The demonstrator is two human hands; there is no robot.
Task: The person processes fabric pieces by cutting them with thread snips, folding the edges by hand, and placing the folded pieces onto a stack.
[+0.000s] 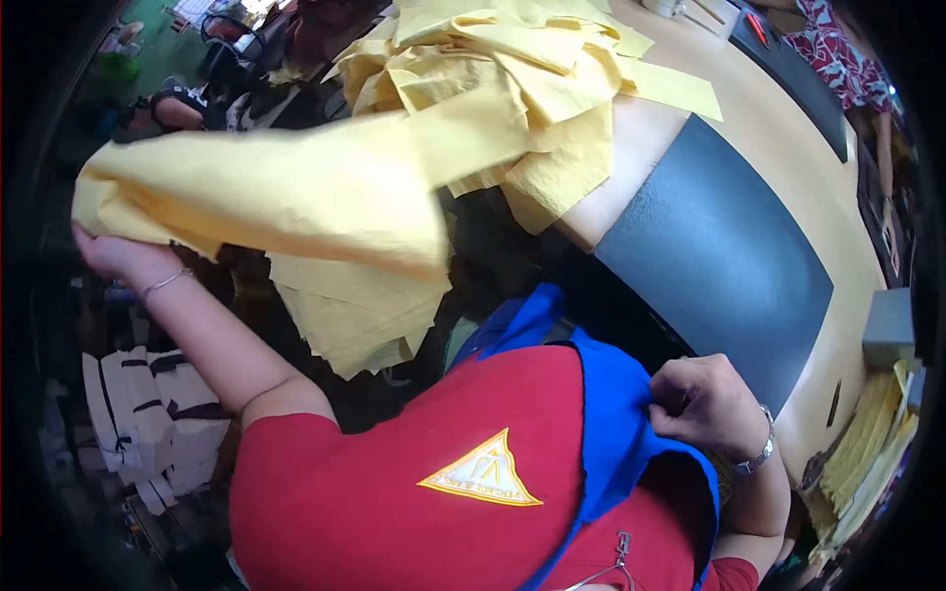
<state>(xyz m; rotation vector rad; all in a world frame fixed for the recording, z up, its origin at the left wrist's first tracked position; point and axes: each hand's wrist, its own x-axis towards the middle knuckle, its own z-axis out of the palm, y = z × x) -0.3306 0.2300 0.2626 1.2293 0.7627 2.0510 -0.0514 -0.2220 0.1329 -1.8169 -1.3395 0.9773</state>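
My left hand (pixel 103 251) is closed on the edge of a yellow fabric piece (pixel 286 192), raised out to the left. The piece stretches across toward the heap of yellow fabric pieces (pixel 503 59) on the table and is partly smeared by motion. Below it hang more yellow pieces (pixel 360 305). My right hand (pixel 711 404) is curled near my chest, with its fingertips on the edge of a blue apron (pixel 621 404). The fingers appear to pinch the apron; their inner side is hidden.
A dark blue-grey mat (pixel 729 256) covers part of the pale wooden table (pixel 778 148). A dark pen-like object (pixel 834 404) lies near the right edge, beside stacked yellow cloth (pixel 862 448). White bundles (pixel 158 414) stand at lower left. Another person's patterned garment (pixel 838 54) shows at upper right.
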